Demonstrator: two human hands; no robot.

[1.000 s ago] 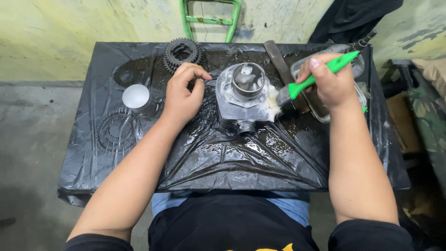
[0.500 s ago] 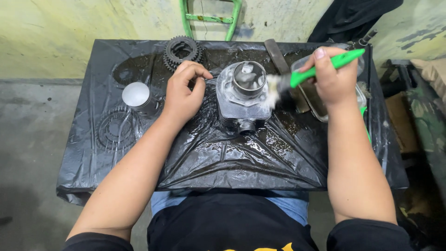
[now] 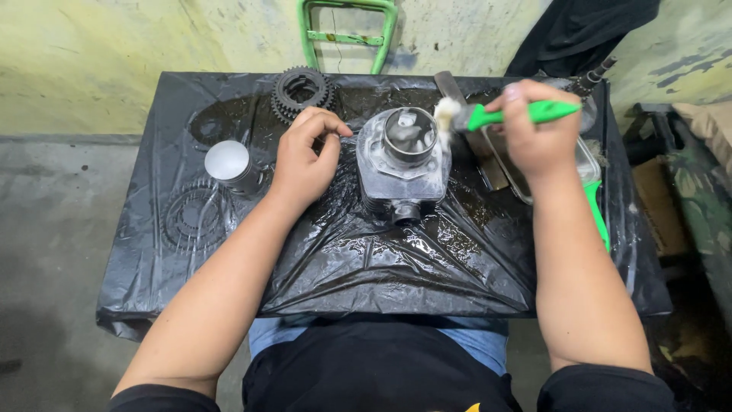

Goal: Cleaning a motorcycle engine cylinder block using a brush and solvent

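Note:
A grey metal engine cylinder (image 3: 402,164) stands on a table covered with wet black plastic sheet (image 3: 366,259). My right hand (image 3: 537,130) grips a green-handled brush (image 3: 518,114), whose pale bristles touch the cylinder's upper right rim. My left hand (image 3: 305,156) rests loosely curled on the sheet just left of the cylinder, holding nothing that I can see.
A black toothed gear (image 3: 303,90) lies at the back. A shiny piston (image 3: 229,164) stands at the left, with a flat sprocket (image 3: 192,217) near it. A clear tray (image 3: 557,172) and a flat metal bar (image 3: 473,137) lie to the right. A green frame (image 3: 347,34) leans on the wall.
My right hand has lifted the brush from the cylinder's right side up to its top rim. My left hand has stayed in place.

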